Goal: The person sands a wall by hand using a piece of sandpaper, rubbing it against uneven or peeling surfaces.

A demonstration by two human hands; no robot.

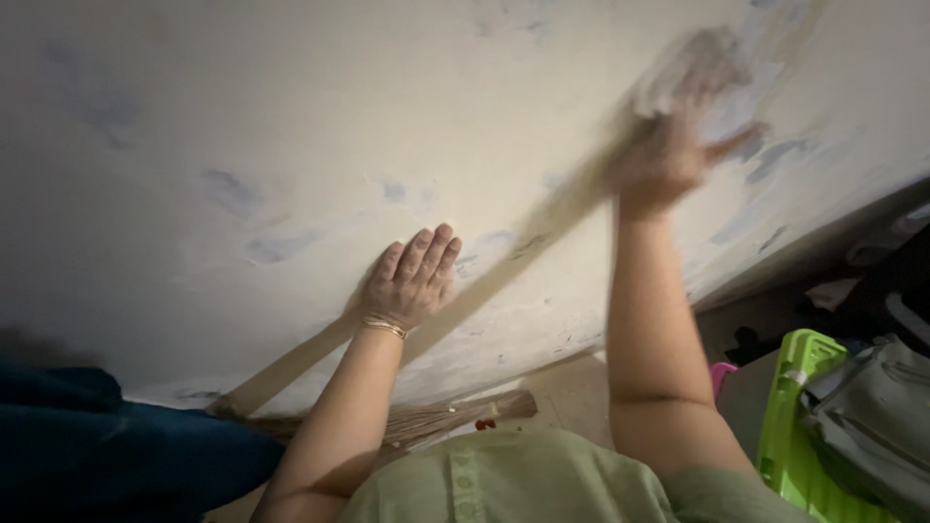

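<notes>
Long, flat, pale wooden stick (455,300) leaning slanted on a white, patchy wall (242,145). Left hand (412,276) open, flat on wall. Right hand (668,155) blurry, gripping stick top.

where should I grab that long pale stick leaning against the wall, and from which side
Probably at its upper stretch, coming from the open room side, since the wall backs it. The long pale stick slants up from the floor to the right, thin enough to wrap. The right hand, though blurred, seems closed around it near the top, while the left hand lies flat on the wall beside it.
</notes>
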